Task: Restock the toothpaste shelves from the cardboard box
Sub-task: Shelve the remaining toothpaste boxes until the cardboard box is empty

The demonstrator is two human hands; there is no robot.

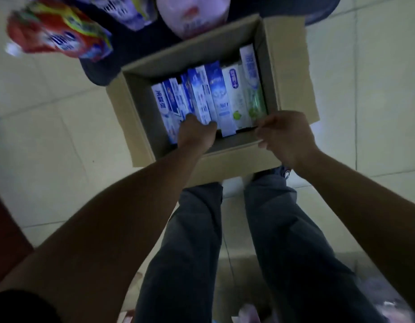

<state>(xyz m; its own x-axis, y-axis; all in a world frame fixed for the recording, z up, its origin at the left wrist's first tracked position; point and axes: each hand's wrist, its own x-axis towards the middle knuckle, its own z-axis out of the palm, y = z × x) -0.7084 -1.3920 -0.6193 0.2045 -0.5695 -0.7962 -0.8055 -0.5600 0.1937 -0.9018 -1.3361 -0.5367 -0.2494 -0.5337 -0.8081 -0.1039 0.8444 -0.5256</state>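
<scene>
An open cardboard box (293,66) sits on the tiled floor in front of my feet. Inside it stand several blue, white and green toothpaste cartons (216,94) packed side by side on edge. My left hand (195,134) reaches down into the box, its fingers curled over the near ends of the blue cartons. My right hand (286,136) is at the box's near right corner, with thumb and fingers pinching the near end of the green carton (255,101). The fingertips of both hands are partly hidden.
Bagged goods lie beyond the box: a red and yellow pack (57,33), a purple pack (129,10) and a pink pack (192,15) on a dark base. My legs in grey trousers (225,241) stand just behind the box. Pale floor tiles (365,66) surround it.
</scene>
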